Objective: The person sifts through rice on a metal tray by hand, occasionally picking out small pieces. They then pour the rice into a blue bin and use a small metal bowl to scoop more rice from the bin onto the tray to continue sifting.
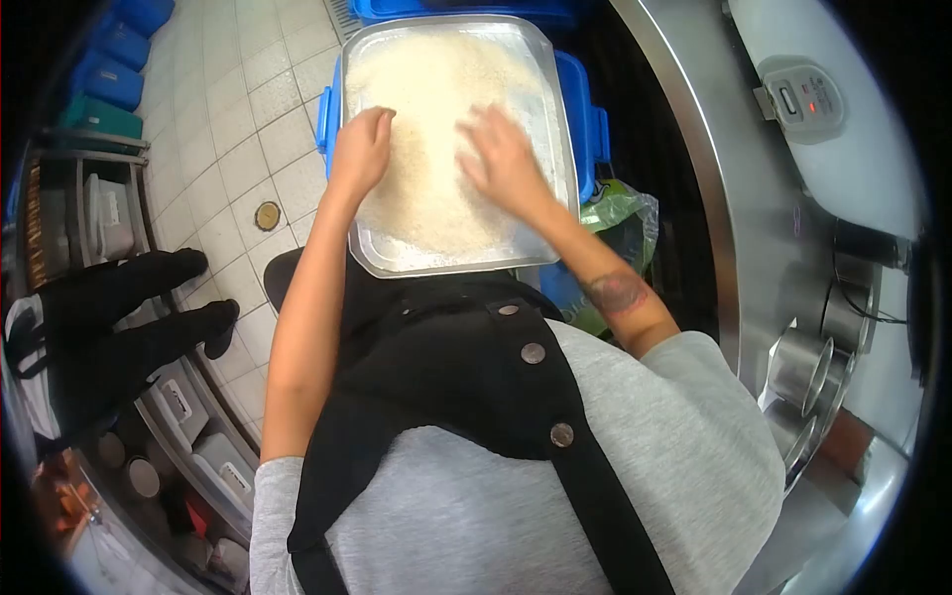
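A metal tray (543, 260) rests on a blue container, with a layer of pale, crumb-like grains (436, 213) spread over its base. My left hand (364, 149) is over the tray's left side, its fingers curled together at the grains; what they hold, if anything, is too small to make out. Over the right half of the tray, my right hand (501, 159) is blurred by motion, with its fingers apart and nothing visible in them.
The blue container (580, 129) sticks out beside the tray. A steel counter (724, 198) runs along the right, with metal pots (801, 369) and a white appliance (853, 169). A co-worker's legs (129, 307) are at the left, near shelves. A green plastic bag (620, 213) lies below right.
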